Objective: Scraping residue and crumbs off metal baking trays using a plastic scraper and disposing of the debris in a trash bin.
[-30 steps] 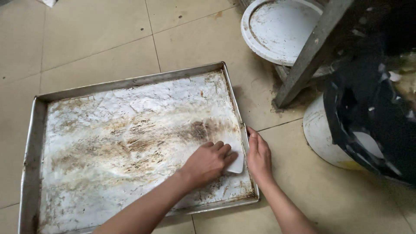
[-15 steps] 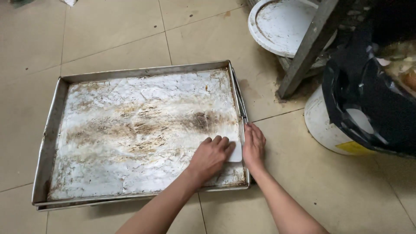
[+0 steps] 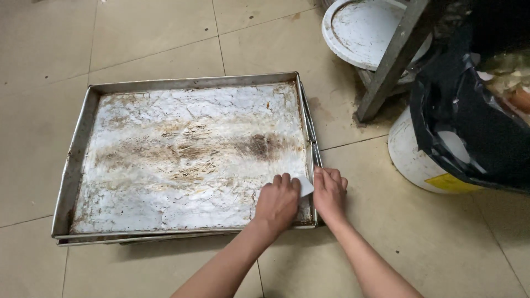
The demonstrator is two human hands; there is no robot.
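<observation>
Your left hand [image 3: 277,202] presses a small white scraper [image 3: 305,185] flat against the near right corner of the stained baking tray [image 3: 77,160], fingers closed over it. Your right hand [image 3: 329,194] grips the tray's right rim, bracing it on the tiled floor [image 3: 165,44]. Risk: the tray rests on another and may slide, or the scraper may skid toward your right fingers.
</observation>
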